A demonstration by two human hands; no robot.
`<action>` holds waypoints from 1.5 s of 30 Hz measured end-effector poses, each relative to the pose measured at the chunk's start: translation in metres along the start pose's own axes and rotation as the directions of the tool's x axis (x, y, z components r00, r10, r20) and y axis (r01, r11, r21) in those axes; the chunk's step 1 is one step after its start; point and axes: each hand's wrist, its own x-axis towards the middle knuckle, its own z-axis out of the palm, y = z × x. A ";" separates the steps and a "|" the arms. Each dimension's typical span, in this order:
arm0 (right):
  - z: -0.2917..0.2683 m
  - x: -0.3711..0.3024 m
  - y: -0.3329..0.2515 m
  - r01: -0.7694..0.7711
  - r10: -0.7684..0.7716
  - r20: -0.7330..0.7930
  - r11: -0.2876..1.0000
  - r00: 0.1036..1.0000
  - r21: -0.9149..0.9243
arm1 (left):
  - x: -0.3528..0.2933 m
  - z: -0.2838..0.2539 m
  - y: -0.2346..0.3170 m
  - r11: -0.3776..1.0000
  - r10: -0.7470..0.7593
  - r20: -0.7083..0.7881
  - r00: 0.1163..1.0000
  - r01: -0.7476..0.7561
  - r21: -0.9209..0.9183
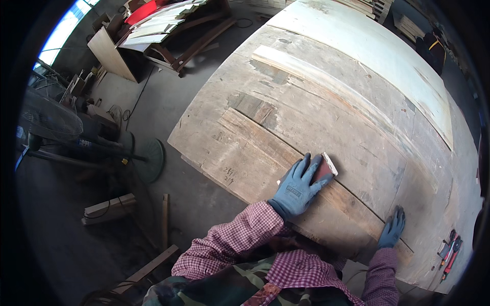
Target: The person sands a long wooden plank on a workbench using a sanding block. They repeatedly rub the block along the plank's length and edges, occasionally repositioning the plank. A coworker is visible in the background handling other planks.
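My left hand (pixel 296 188), in a blue-grey work glove, presses on a reddish-brown piece of sandpaper (pixel 323 172) with a pale, ragged edge. Its fingers reach over the sandpaper, which rests on a long wooden board (pixel 260 140). This board lies along the near side of a large worn wooden worktop (pixel 332 122). Farther right, my right hand (pixel 392 229), gloved the same way, lies with outstretched fingers on the board near its right end. Nothing shows in that hand.
Red-handled tools (pixel 450 255) lie at the worktop's right. A pale strip (pixel 316 74) and a whitish sheet (pixel 367 46) cover its far part. Left on the floor are a standing fan (pixel 53 120), a round green base (pixel 149 160) and wood pieces (pixel 108 208). A rack (pixel 173 30) holds slats.
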 end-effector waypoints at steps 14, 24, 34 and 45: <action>-0.001 0.003 -0.006 -0.014 0.014 -0.009 1.000 1.000 -0.027 | 0.008 -0.039 -0.158 0.844 -0.397 -0.167 0.903 0.430 0.321; -0.001 -0.002 0.005 -0.008 0.008 -0.002 1.000 1.000 0.004 | 0.031 0.018 0.019 0.980 0.173 0.193 0.966 -0.150 -0.132; -0.004 -0.001 -0.015 -0.046 0.047 -0.028 0.999 0.999 0.014 | 0.028 -0.052 -0.212 0.627 -0.599 -0.201 0.775 0.610 0.485; 0.003 0.003 -0.001 -0.009 0.010 -0.050 1.000 0.999 0.016 | 0.075 0.075 0.092 0.961 0.257 0.241 0.936 -0.220 -0.168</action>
